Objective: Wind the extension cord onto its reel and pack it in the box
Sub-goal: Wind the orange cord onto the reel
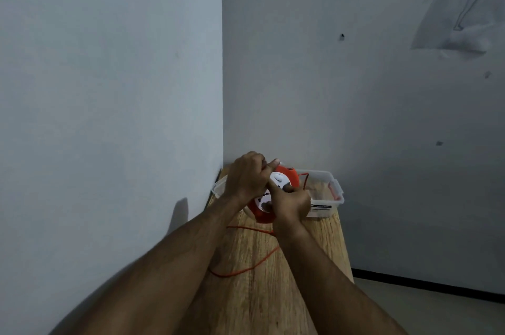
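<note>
An orange reel [287, 174] with a white socket face is held up over the wooden table [262, 296], just in front of a clear plastic box [325, 198]. My left hand [246, 179] grips the reel's top left edge. My right hand [291, 202] grips its lower right side, fingers curled on the white face. A thin orange cord [246, 270] trails loose across the table below my arms, and another stretch loops over the box. Much of the reel is hidden by my hands.
The table stands in a corner, with grey walls close on the left and behind. Its right edge drops to the floor, where a dark baseboard [426, 284] runs along the wall. A clear plastic sheet [459, 12] hangs on the wall at upper right.
</note>
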`<act>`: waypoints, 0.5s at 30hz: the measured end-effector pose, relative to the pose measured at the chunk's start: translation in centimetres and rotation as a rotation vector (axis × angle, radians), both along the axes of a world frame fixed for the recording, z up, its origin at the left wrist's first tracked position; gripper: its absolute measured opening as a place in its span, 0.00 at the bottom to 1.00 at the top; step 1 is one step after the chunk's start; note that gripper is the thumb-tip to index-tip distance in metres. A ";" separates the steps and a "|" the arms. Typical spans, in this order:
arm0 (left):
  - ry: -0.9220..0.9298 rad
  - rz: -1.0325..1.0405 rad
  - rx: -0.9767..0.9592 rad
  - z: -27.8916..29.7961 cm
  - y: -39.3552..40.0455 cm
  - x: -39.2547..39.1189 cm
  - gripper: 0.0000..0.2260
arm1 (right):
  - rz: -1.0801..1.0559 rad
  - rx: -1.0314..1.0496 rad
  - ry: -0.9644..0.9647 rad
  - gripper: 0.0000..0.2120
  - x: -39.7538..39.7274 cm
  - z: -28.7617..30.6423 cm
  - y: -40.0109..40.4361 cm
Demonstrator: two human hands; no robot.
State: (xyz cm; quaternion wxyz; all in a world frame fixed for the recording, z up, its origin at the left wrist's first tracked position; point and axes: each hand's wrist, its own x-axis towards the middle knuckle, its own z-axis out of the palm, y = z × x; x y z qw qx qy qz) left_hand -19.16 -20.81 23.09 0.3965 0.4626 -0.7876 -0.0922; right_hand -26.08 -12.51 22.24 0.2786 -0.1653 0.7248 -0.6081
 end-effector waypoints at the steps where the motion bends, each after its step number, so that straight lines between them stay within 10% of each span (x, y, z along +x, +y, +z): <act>1: -0.006 -0.004 -0.005 -0.1 0.0 -0.1 0.23 | -0.040 0.006 -0.122 0.22 0.0 0.0 -0.4; 5: -0.007 -0.003 -0.036 -0.2 0.5 -0.7 0.22 | 0.031 -0.129 -0.838 0.50 -0.1 1.1 -1.2; 9: 0.012 0.018 -0.050 0.0 0.5 -0.8 0.21 | 0.017 -0.234 -1.126 0.27 -1.0 2.2 -1.2; 12: 0.091 0.057 0.018 0.0 -0.5 0.2 0.22 | 0.062 -0.211 -0.945 0.17 -1.1 3.0 1.1; 15: 0.154 0.080 0.059 0.1 -1.2 0.7 0.21 | 0.049 -0.113 -0.128 0.08 -0.6 1.5 2.5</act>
